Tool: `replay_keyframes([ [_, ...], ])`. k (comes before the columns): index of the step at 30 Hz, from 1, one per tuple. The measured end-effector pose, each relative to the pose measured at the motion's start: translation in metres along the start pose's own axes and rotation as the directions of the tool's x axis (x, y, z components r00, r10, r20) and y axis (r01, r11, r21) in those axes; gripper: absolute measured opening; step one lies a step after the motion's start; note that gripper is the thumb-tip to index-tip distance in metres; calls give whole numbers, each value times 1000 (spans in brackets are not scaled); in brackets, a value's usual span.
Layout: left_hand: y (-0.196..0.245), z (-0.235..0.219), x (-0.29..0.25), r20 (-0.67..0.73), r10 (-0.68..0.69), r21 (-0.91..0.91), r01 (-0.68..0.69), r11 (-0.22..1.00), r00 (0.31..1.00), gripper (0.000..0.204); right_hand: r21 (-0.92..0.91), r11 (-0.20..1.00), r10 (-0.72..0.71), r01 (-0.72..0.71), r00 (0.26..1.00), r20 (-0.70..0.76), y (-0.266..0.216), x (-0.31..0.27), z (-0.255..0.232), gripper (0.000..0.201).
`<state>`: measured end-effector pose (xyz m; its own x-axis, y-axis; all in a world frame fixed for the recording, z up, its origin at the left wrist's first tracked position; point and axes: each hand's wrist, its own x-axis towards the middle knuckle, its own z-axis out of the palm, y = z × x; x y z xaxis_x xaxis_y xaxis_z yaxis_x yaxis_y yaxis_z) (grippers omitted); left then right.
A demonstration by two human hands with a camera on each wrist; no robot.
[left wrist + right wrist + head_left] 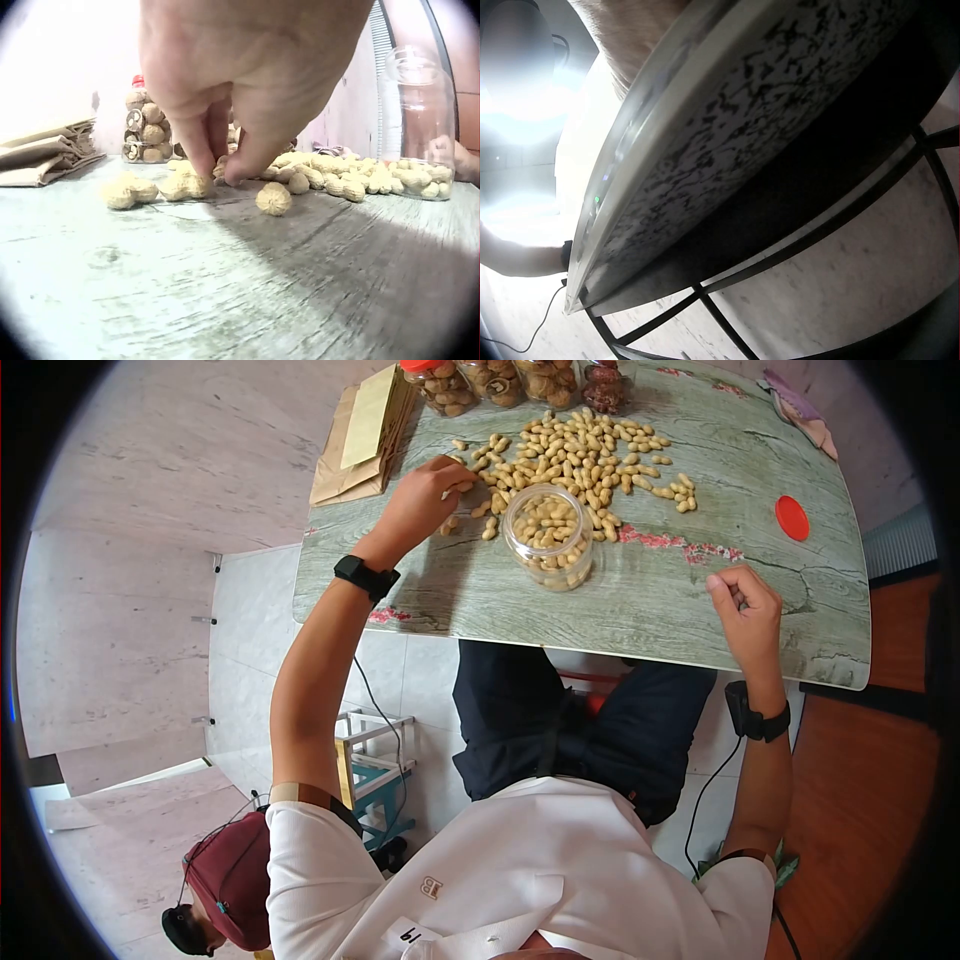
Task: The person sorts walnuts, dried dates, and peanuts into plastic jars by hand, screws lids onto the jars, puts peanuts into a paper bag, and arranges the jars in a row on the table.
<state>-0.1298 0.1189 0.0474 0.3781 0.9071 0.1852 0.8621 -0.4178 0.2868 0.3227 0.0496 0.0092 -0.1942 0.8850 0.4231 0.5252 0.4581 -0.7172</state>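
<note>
My left hand (425, 495) reaches down at the left edge of a spread of unshelled peanuts (565, 450). In the left wrist view its thumb and fingers pinch a peanut (220, 169) at the tabletop, mostly hidden by the fingertips. A few loose peanuts (129, 191) lie around those fingers. A clear open jar (576, 576), partly filled with peanuts, stands upright in front of the pile. Over by the table's right front, my right hand (750, 615) rests with loosely curled fingers and holds nothing. Its wrist view shows mainly the table's edge and underside.
Red lid (792, 518) lies on the table's right side. Jars of walnuts (445, 392) and one of dark red dried fruit (607, 388) line the back. Folded paper bags (345, 465) lie at left, a cloth (803, 410) far right. Another person (240, 870) is behind, lower left.
</note>
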Motion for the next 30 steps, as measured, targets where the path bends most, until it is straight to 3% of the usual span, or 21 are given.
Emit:
replay_keyframes([
  [5,-2,-3,-1,-101,-18,-194,-2,981,995,29,2,1000,8,-8,1000,-4,0,0,0,15],
  [7,3,-14,-1,-5,-261,-480,227,847,965,26,0,1000,10,-10,1000,-8,-1,0,0,16],
  [8,2,-16,-2,-44,-222,-654,140,743,974,27,-1,1000,9,-9,1000,-11,-2,0,0,16],
  [9,5,-20,-3,-39,-218,-655,140,743,975,27,-3,1000,15,-15,1000,-14,-2,0,0,16],
  [11,18,-37,-6,-56,-214,-872,56,485,975,28,2,1000,15,-15,1000,-4,-2,0,-1,16],
  [13,39,-55,-6,-53,-159,-897,23,441,986,29,6,1000,18,-18,1000,-7,-2,0,-1,16],
  [16,78,-73,-7,-58,-50,-971,-44,234,997,31,16,1000,18,-18,1000,-4,-2,-1,-1,15],
  [21,112,-78,-8,26,42,-962,13,274,999,32,19,999,26,-26,1000,-11,-4,0,-1,16],
  [23,123,-78,-10,53,26,-900,37,435,998,30,33,999,35,-35,999,-11,-4,-1,-1,17],
  [25,132,-81,-10,78,42,-876,48,481,996,31,30,999,42,-41,999,-12,-4,-1,-1,17],
  [28,141,-81,-10,149,52,-699,68,712,987,31,25,999,43,-43,999,-8,-4,-1,-1,17],
  [30,145,-79,-9,169,63,-638,60,767,984,30,24,999,41,-41,999,-7,-4,-1,-1,17],
])
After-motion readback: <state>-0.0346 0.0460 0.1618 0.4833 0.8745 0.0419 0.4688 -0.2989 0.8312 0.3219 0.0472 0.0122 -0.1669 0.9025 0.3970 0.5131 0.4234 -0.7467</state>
